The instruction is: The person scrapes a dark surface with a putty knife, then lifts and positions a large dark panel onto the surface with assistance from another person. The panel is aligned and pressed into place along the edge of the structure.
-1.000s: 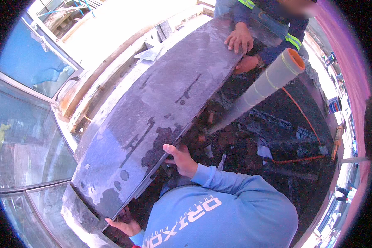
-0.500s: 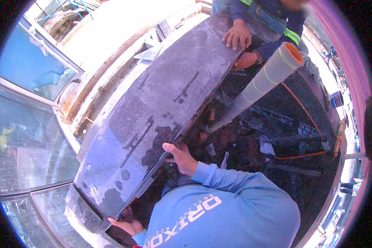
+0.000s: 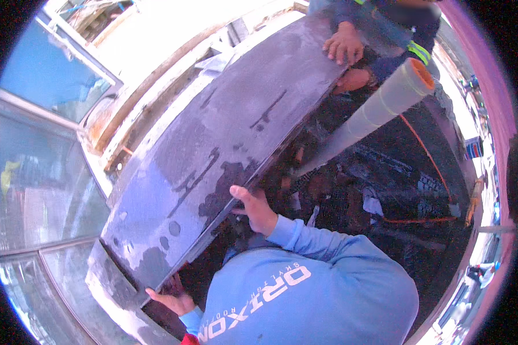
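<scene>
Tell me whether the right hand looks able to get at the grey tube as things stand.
Probably not without letting go. The right hand grips the edge of the long grey slab, and the grey tube leans well beyond it across the dark pit; nothing blocks the way between them.

Bright sunlight washes out the pale concrete ledge (image 3: 172,34) at the top, while blue-tinted glass panes (image 3: 37,172) in light metal frames fill the left side. To the right the floor (image 3: 397,190) lies in deep shadow, littered with dark debris, scraps of pale paper and an orange cable (image 3: 423,152). A grey pipe with an orange rim (image 3: 380,109) leans across it, beside a pink wall (image 3: 489,75).
</scene>
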Available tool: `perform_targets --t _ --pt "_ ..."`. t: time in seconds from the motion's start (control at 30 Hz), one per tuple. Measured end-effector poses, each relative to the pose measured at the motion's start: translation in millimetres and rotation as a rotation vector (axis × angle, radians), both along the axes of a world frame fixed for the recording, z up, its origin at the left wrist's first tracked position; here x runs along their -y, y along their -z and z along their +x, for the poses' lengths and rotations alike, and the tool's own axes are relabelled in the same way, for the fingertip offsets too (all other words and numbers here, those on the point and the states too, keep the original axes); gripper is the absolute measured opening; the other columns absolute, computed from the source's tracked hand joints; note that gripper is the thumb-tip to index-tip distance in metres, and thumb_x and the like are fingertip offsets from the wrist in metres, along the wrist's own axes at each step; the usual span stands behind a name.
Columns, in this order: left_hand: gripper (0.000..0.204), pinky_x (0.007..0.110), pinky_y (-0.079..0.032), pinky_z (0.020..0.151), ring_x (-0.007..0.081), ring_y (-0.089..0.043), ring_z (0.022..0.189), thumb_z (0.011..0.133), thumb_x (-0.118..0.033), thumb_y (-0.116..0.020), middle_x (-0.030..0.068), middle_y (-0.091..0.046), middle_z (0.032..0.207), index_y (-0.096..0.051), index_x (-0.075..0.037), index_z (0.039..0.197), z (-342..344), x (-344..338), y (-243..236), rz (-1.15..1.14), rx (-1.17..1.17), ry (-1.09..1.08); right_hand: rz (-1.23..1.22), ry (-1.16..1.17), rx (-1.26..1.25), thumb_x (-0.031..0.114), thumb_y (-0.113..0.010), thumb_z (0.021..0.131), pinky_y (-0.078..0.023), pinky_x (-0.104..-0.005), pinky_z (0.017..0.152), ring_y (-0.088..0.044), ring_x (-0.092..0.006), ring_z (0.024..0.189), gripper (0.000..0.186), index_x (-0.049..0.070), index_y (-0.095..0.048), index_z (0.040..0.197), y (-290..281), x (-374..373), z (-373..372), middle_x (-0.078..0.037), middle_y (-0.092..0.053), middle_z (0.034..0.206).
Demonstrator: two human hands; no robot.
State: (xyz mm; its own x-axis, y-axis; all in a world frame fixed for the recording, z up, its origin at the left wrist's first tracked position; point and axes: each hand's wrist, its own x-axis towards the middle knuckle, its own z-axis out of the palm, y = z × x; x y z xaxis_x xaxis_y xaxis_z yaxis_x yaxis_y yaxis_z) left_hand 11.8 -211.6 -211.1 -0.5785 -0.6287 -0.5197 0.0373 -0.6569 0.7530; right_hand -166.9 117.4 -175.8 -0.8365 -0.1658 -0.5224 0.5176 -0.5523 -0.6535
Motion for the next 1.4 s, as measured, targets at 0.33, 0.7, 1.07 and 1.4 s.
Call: perform_targets --t 0.33,0.7,1.07,1.4 --pt "0.073 0.051 -0.047 0.101 0.0331 -0.054 0.118 0.092 -0.064 -0.052 0.0131 -0.053 0.135 -0.047 -0.010 0.140 -22 -37 -31 -0.168 0.019 -0.078 0.061 0.125 0.062 0.041 -0.068 0.087 -0.049 -0.0522 0.095 -0.055 -0.0220 0.117 0.048 0.014 -0.054 0.124 15 7 -1 -0.004 -0.055 0.124" --pt "0.075 0.051 -0.044 0.101 0.0320 -0.052 0.120 0.087 -0.068 -0.057 0.0128 -0.052 0.133 -0.049 -0.013 0.138 -11 -20 -12 -0.064 -0.070 -0.027 0.056 0.112 0.026 0.040 -0.069 0.086 -0.049 -0.0536 0.095 -0.056 -0.0236 0.116 0.051 0.015 -0.052 0.127 17 9 0 -0.004 -0.055 0.124" --pt "0.074 0.050 -0.045 0.101 0.0304 -0.051 0.120 0.088 -0.066 -0.058 0.0115 -0.052 0.134 -0.048 -0.012 0.139 -20 -32 -27 -0.184 0.021 -0.075 0.036 0.072 0.023 0.040 -0.068 0.087 -0.048 -0.0542 0.096 -0.056 -0.0231 0.115 0.051 0.013 -0.052 0.127 15 6 -1 -0.004 -0.057 0.122" --pt "0.078 0.051 -0.046 0.101 0.0303 -0.052 0.118 0.086 -0.068 -0.060 0.0119 -0.052 0.133 -0.048 -0.011 0.139 -3 -11 -8 -0.033 -0.065 -0.020 0.028 0.048 0.032 0.041 -0.069 0.086 -0.049 -0.0535 0.095 -0.054 -0.0226 0.117 0.051 0.012 -0.055 0.126 -4 4 -1 -0.006 -0.055 0.126"
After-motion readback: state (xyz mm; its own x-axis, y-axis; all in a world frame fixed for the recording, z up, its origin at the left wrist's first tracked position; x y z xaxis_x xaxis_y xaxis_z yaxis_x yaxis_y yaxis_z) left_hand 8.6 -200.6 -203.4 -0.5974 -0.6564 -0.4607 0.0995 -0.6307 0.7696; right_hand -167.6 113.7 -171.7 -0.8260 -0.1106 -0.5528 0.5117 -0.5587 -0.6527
